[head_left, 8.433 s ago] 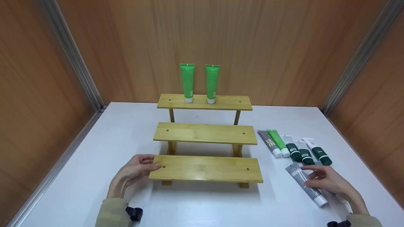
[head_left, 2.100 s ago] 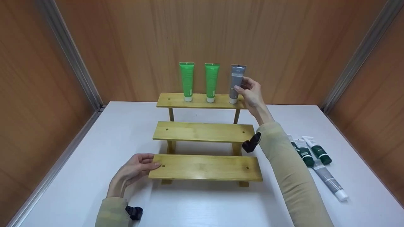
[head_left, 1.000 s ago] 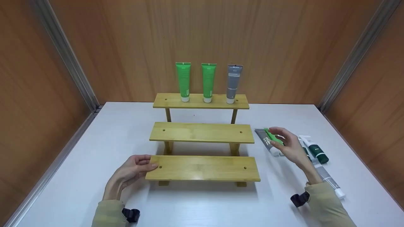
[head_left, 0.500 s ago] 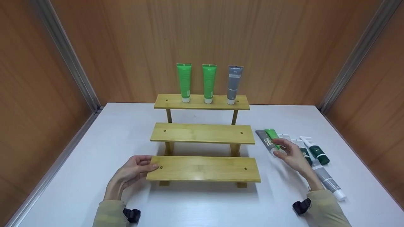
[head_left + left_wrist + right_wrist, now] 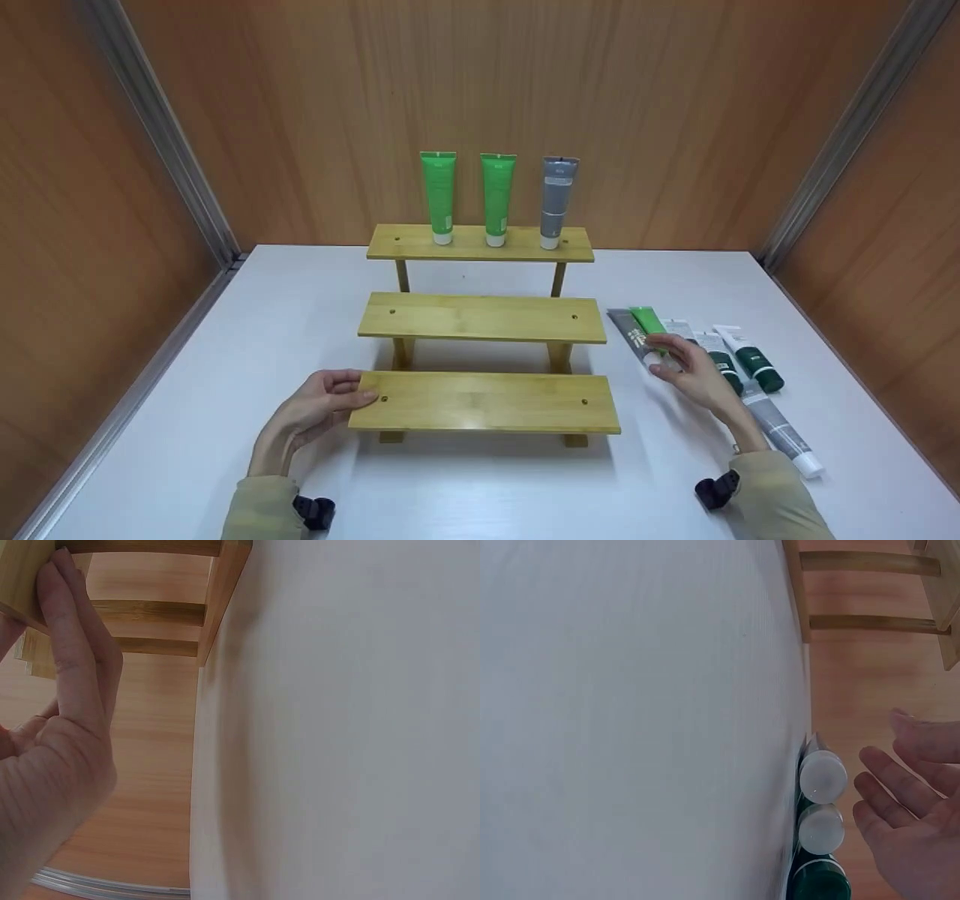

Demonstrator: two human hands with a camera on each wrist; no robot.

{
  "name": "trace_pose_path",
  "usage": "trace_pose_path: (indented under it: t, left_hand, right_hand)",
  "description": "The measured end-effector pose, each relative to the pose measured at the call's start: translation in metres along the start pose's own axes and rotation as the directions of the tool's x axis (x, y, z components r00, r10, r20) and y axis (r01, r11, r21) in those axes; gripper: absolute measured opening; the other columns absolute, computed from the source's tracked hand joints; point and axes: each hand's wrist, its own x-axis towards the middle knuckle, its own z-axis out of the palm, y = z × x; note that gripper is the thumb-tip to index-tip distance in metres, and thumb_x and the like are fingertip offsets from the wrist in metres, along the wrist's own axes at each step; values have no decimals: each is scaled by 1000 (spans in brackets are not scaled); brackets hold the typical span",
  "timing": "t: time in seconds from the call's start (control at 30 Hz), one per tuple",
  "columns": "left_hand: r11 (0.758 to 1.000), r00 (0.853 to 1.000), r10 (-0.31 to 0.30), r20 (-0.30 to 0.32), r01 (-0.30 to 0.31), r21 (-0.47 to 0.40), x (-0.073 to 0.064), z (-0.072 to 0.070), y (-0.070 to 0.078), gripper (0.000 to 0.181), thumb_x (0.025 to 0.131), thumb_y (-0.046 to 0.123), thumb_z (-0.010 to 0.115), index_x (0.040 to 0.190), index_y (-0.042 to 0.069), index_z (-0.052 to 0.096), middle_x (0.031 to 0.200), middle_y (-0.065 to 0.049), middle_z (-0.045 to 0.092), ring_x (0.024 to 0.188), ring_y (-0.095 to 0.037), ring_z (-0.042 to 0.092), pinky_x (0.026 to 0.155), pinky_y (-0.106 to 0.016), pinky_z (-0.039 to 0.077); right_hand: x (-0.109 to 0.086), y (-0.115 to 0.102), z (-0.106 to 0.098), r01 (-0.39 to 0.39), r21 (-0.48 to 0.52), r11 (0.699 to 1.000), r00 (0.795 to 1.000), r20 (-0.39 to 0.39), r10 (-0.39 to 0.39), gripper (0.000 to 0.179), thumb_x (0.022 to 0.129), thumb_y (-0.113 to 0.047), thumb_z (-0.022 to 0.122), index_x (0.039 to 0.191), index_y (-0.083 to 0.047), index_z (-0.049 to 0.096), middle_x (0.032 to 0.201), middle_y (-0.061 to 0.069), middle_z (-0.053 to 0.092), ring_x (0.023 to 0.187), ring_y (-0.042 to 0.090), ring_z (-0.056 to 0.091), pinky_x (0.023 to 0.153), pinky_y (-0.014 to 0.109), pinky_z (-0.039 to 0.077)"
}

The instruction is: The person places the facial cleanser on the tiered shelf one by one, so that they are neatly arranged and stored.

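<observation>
A three-tier wooden display stand (image 5: pixel 484 403) stands mid-table. My left hand (image 5: pixel 309 409) grips the left end of its lowest board, thumb on top and fingers beneath; the left wrist view shows these fingers (image 5: pixel 71 652) along the wood. On the top tier, two green squeeze tubes (image 5: pixel 439 195) and a grey-blue squeeze tube (image 5: pixel 556 196) stand upright on white caps. My right hand (image 5: pixel 699 379) hovers with parted fingers over the lying tubes at the right, nearest a grey tube (image 5: pixel 628 328) and a green tube (image 5: pixel 646 319). Its palm is bare in the right wrist view.
Several dark green and white tubes (image 5: pixel 757 364) and another grey tube (image 5: pixel 780 431) lie at the far right. Wood-grain panels (image 5: pixel 480 97) enclose the white table (image 5: pixel 300 300) at the back and both sides.
A grey-blue tube that my right hand carried up now stands released on the top tier. That hand has come back down over the lying tubes. My left hand keeps its grip.
</observation>
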Motion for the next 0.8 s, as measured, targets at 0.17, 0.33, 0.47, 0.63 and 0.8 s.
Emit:
trace_pose_path:
  t: [0.17,0.33,0.47,0.63,0.8]
  left_hand:
    - [1000,1000,4,0,-4,18,0,0,0,68,92,11,72,140,-19,35,109,-3,71,100,-12,71,90,-23,61]
    - [1000,1000,-9,-17,9,22,0,0,1,69,92,12,73,141,-18,36,108,-2,72,99,-11,72,90,-23,60]
    - [1000,1000,-17,-24,18,25,0,1,1,69,91,13,74,141,-17,36,108,-3,72,99,-11,72,89,-23,61]
    - [1000,1000,-15,-19,15,20,0,0,1,69,92,13,73,141,-17,36,109,-3,72,99,-11,72,89,-23,61]
    - [1000,1000,-8,-7,8,11,0,0,1,68,92,12,73,141,-18,36,110,-3,72,100,-12,72,89,-24,61]
  right_hand:
    - [1,1,0,4,-27,1000,1000,17,-3,52,95,-3,65,142,9,45,143,30,53,141,46,43,121,58,30]
    - [3,3,1,-6,-71,997,999,44,9,55,95,-7,66,143,8,45,146,31,50,142,50,40,120,62,29]
    - [5,4,2,-25,-97,995,996,81,33,58,96,-11,66,146,8,42,149,32,45,144,51,36,121,64,28]
    - [6,5,3,-8,-136,991,994,105,23,58,97,-11,65,146,11,42,150,33,44,143,52,36,120,65,29]
    - [6,5,2,1,-196,981,994,105,20,54,97,-11,64,144,10,45,147,33,48,140,52,40,118,65,32]
